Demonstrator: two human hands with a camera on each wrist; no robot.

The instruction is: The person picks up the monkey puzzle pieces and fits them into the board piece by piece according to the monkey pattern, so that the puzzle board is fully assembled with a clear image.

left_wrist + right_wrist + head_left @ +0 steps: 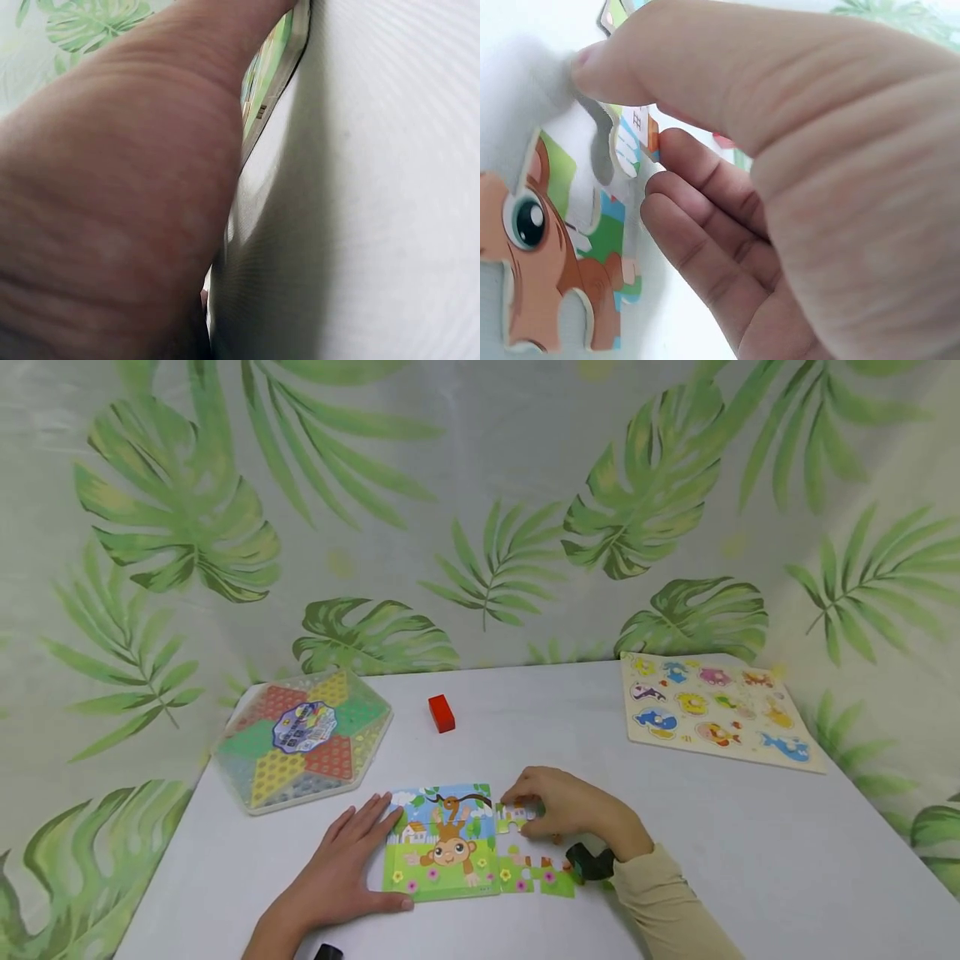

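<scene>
A white table is supporting an animal peg puzzle at back right and a Chinese checkers set at back left. The monkey puzzle board is lying at front centre. The left hand is resting, fingers spread, at its left edge. The right hand is curving around the house-and-fence piece, right of the board — whether it is pinching cannot be told. A red block is lying behind.

Head view looks down, wrist views closer, sharing the tabletop.
</scene>
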